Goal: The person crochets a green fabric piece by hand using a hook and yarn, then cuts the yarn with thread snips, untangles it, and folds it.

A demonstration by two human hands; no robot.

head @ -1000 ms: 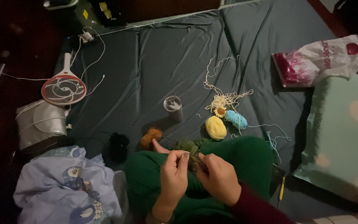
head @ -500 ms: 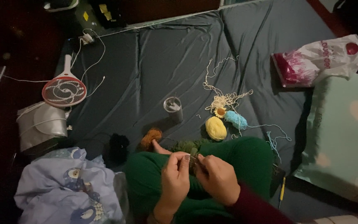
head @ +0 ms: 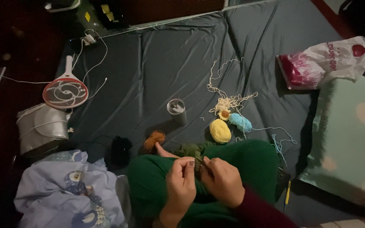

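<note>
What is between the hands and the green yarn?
Nothing visible. Both the left hand and the right hand meet over the lap at a small dark piece, and the green yarn lies just beyond the fingertips, near the knee, with no object between.

Fuzzy yellow yarn ball [head: 220, 130]; smooth matt mattress cover [head: 157, 67].

The room is dim, and most of the view is filled by a dark grey-blue mattress [head: 157, 71] made of padded sections with creased fabric, laid flat on a dark reddish-brown floor [head: 9, 46] that shows along the left side. At the right edge lies a pale green pillow with faint round spots [head: 351, 139], while a light blue printed blanket [head: 68, 190] is bunched at the lower left corner. White cables [head: 93, 55] trail from the upper left of the mattress.
</note>
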